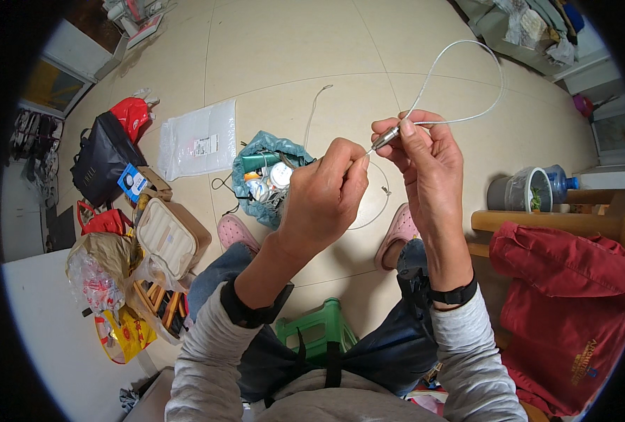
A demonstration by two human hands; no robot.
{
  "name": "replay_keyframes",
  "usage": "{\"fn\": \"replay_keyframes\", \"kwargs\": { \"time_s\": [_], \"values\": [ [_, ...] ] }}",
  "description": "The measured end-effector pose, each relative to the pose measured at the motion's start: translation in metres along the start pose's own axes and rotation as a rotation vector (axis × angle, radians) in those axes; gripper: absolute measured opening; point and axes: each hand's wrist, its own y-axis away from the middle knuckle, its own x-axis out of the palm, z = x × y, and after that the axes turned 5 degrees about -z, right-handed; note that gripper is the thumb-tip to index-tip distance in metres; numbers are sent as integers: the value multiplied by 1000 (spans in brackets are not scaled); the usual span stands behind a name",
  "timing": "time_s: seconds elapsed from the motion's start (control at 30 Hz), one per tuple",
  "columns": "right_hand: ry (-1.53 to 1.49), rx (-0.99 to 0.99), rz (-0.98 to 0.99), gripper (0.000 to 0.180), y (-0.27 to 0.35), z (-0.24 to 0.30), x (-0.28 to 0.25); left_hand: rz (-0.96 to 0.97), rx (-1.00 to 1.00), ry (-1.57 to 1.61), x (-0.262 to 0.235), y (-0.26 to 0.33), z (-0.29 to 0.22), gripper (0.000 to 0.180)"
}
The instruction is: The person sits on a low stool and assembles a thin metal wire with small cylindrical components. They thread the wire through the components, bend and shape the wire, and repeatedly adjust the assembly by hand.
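And there on the right, gold lettering [584, 362] runs across the red garment [565, 295]! Over on the floor, a printed label [205, 145] marks the white plastic mailer [179, 151] (its print far too small to make out), while red characters brighten the yellow bag [131, 332].

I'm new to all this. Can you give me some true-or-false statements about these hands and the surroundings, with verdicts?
1. The right hand holds a silver metal fitting. True.
2. The left hand lies open, palm up. False: the left hand is curled, pinching a thin wire.
3. The plastic stool is red. False: the stool is green.
4. Pink clogs are on the person's feet. True.
5. A white plastic parcel lies on the floor. True.
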Motion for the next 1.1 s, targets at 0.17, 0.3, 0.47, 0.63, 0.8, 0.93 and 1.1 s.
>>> {"fn": "replay_keyframes", "kwargs": {
  "time_s": [0.17, 0.3, 0.47, 0.63, 0.8, 0.93, 1.1],
  "values": [
    [-65, 29, -40, 18, 2, -2, 3, -23, 6, 12, 3, 0, -1, 5],
    [-80, -17, -53, 16, 2, -5, 7, -31, -2, 17, 4, -1, -3, 5],
    [-37, -11, -10, 14, 0, -4, 3, -42, 8, 0, 5, 1, 0, 5],
    [-49, 25, 21, 13, -1, -6, 1, -2, -53, -21, 1, -1, -2, 5],
    [-42, 74, 77, 13, -5, 6, -5, -34, -16, -12, 2, -1, 1, 5],
    [-28, 150, 166, 14, -10, 13, -14, -8, 52, -79, -2, -2, 3, 5],
    [19, 132, 166, 12, -10, 13, -17, 29, 59, -78, -3, -3, -2, 5]
  ]
}}
